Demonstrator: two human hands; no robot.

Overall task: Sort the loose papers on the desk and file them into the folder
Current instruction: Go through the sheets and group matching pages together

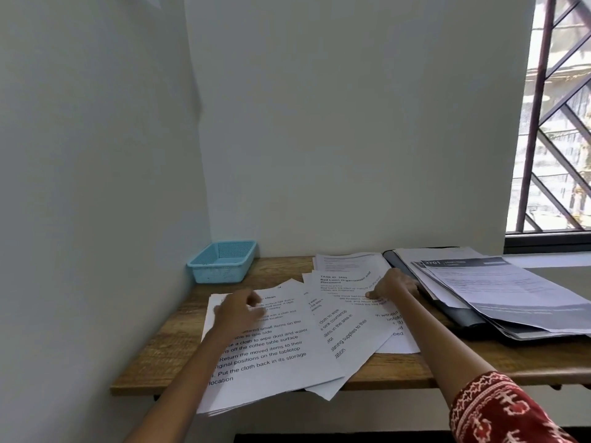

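Left hand: I see it flat and open on the loose papers.
Right hand: flat on papers; folder just beside.

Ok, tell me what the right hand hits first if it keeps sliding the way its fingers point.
The right hand lies flat on the loose papers, fingers aimed left. Going straight on, it would probably cross more overlapping sheets first, then reach the left hand. Depth is unclear, so the line may pass just behind that hand.

A single head-worn wide-angle camera looks forward and down from close above the bench, facing a white corner wall, window beyond the right fingers.
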